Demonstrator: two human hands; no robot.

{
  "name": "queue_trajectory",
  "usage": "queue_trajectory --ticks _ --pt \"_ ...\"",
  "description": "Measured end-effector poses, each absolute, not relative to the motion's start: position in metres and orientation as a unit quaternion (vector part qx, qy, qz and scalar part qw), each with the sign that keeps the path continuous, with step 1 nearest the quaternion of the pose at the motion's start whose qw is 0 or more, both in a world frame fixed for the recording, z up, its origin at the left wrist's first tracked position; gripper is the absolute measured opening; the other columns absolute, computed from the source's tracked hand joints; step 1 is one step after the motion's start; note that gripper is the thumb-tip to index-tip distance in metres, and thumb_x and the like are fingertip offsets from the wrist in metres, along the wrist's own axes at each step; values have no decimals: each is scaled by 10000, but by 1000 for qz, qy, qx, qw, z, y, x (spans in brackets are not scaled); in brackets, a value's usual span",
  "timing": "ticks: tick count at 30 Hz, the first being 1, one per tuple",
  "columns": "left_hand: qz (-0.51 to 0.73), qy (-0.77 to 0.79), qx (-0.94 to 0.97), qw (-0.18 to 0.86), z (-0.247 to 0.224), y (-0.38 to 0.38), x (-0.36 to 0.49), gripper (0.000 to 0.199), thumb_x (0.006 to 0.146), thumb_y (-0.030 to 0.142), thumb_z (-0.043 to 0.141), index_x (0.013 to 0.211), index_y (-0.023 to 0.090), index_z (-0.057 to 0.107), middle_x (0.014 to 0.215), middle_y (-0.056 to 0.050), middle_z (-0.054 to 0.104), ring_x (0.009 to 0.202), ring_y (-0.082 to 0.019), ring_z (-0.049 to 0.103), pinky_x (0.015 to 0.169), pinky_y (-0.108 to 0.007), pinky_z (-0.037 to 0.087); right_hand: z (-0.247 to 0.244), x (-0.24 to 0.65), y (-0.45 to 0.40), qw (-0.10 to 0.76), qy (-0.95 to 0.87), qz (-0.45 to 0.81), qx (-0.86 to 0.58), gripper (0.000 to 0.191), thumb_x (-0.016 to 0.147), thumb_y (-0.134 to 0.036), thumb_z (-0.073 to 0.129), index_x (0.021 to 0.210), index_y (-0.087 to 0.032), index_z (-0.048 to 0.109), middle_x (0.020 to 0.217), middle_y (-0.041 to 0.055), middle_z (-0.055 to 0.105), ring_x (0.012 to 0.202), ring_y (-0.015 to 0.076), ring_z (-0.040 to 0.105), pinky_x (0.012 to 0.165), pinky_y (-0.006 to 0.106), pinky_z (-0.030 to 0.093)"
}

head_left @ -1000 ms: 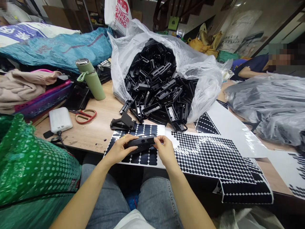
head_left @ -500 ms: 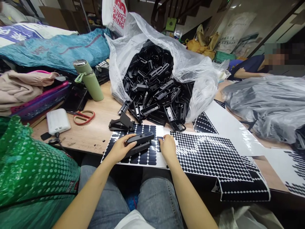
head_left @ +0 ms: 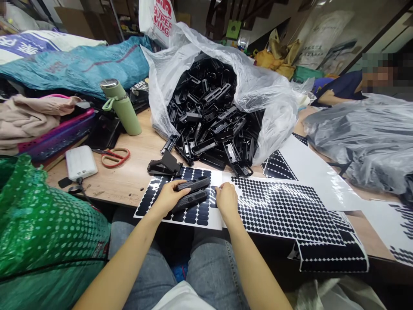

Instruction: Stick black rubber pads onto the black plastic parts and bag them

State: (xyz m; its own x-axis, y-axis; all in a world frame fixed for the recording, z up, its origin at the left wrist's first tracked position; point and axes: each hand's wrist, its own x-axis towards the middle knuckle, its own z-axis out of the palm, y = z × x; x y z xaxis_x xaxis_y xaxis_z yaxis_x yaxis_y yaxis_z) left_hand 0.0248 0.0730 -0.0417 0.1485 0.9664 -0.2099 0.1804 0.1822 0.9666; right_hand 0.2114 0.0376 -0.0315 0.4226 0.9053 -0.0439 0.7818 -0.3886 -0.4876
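My left hand (head_left: 169,196) is closed on a pair of long black plastic parts (head_left: 193,185), which lie side by side over a white sheet of black oblong stickers (head_left: 198,217). My right hand (head_left: 227,199) is pinched at that sheet's right side, its fingertips by a black sticker; whether it has lifted one cannot be made out. Under and right of my right hand lies a sheet of round black dots (head_left: 284,211). More black parts (head_left: 166,164) sit at the sticker sheet's back edge.
A clear plastic bag (head_left: 277,103) spills many black parts (head_left: 213,116). Leftward are red scissors (head_left: 116,158), a white power bank (head_left: 80,162), a green bottle (head_left: 124,110) and a green bag (head_left: 48,232). A person (head_left: 342,88) sits behind a grey plastic bag (head_left: 361,137) at right.
The black parts in my left hand have tilted, so their textured faces and a gap between them show more. My right hand has barely moved. The view has shifted slightly.
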Motion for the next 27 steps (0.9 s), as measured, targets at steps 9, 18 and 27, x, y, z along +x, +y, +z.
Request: queue_trajectory --ticks 9,18,27 --pt "383 545 510 544 -42 72 28 517 536 405 728 971 139 645 848 -81 672 765 -215 613 737 -351 460 -29 203 28 248 -517 143 -806 189 827 -205 405 956 -121 514 937 137 562 838 250 546 719 323 378" --pt "391 539 508 546 -43 70 29 485 559 396 718 970 148 644 877 -79 674 781 -211 616 742 -338 459 -27 203 30 278 -501 160 -804 171 822 -202 373 834 -134 530 888 152 564 797 249 536 703 349 375" --pt "351 514 541 566 -41 72 25 482 616 396 688 1020 144 614 894 -75 672 745 -195 622 715 -327 471 -36 208 22 408 -448 482 -633 208 706 -376 545 713 -168 547 702 16 565 656 144 510 664 293 403"
